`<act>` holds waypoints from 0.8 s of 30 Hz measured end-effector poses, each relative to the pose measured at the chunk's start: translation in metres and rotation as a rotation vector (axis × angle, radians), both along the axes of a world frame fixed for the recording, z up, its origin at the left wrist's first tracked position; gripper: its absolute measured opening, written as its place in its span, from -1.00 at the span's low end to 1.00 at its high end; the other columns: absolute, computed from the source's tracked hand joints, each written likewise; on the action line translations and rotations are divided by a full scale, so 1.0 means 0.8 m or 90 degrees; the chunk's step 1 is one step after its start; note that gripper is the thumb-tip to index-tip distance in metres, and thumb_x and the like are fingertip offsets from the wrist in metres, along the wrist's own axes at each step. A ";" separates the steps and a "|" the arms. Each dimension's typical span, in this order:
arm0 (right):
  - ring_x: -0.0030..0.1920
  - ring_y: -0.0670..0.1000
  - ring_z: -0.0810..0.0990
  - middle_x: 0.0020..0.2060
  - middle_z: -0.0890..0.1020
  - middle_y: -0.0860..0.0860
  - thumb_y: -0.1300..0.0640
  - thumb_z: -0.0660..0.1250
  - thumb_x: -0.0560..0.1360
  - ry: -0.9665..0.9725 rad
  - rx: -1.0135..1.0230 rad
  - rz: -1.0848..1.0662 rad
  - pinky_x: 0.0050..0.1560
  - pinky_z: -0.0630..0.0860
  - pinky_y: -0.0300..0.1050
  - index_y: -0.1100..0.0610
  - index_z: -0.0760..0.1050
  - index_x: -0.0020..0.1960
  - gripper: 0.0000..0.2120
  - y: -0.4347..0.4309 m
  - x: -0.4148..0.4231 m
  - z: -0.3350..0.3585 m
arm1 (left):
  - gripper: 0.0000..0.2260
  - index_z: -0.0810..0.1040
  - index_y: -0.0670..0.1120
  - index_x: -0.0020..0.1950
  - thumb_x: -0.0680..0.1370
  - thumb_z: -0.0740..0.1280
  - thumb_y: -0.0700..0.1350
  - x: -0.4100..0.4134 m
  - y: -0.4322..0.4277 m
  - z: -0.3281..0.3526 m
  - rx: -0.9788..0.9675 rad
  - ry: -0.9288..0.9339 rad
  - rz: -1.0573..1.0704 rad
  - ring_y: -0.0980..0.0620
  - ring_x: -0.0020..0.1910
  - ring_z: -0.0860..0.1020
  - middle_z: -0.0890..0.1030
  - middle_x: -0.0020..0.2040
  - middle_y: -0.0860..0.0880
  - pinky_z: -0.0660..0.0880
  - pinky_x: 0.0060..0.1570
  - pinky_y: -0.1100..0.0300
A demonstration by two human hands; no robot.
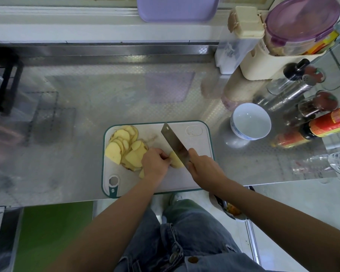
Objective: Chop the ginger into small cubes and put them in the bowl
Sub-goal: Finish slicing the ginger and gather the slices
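Note:
A white cutting board (pixel 196 173) with a teal rim lies at the counter's front edge. Several pale yellow ginger slices (pixel 124 147) are piled on its left half. My left hand (pixel 155 163) holds a stack of ginger pieces (pixel 176 160) with curled fingers near the board's middle. My right hand (pixel 202 166) grips the handle of a cleaver (pixel 174 141), whose blade rests against the right side of that stack and points away to the upper left. An empty white bowl (pixel 250 121) with a blue pattern stands on the counter just right of the board.
Sauce bottles (pixel 330 122), spice jars (pixel 314 105) and shakers crowd the right side behind the bowl. A cream container rack (pixel 263 61) with a purple-lidded box (pixel 302 22) stands at back right. A purple tray (pixel 177 8) leans on the back ledge. A black rack (pixel 6 79) is at far left.

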State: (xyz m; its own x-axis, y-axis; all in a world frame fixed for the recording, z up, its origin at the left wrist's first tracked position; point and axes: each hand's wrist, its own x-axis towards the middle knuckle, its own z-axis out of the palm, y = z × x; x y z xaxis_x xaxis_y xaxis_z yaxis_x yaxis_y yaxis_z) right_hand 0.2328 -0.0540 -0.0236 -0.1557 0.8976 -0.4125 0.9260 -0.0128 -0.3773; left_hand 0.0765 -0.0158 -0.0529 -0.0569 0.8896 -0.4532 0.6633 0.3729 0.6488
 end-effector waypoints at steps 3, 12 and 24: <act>-0.37 0.02 0.51 -0.30 0.49 0.02 0.05 0.07 0.65 -0.022 0.011 0.040 -0.32 0.52 -0.05 0.09 0.23 0.22 -0.81 -0.001 0.003 0.008 | -0.86 0.66 -0.17 -0.16 0.45 0.48 -0.09 -0.001 0.000 -0.001 0.000 0.000 0.001 -0.02 -0.19 0.64 0.69 -0.24 -0.08 0.51 -0.09 0.11; -0.36 -0.03 0.48 -0.23 0.52 0.04 0.15 0.12 0.63 -0.040 -0.038 0.025 -0.31 0.50 -0.15 0.10 0.22 0.30 -0.75 -0.008 -0.005 0.003 | -0.93 0.66 -0.13 -0.17 0.45 0.48 -0.15 0.000 0.001 0.000 -0.007 -0.016 0.007 -0.04 -0.22 0.65 0.69 -0.23 -0.08 0.56 -0.07 0.07; -0.34 0.04 0.52 -0.26 0.52 0.05 0.07 0.10 0.65 0.004 0.005 -0.020 -0.33 0.52 -0.06 0.12 0.26 0.21 -0.82 0.004 -0.014 -0.003 | -0.87 0.67 -0.14 -0.15 0.46 0.47 -0.08 -0.002 -0.001 0.000 -0.020 0.001 0.020 -0.03 -0.19 0.64 0.69 -0.22 -0.07 0.54 -0.10 0.10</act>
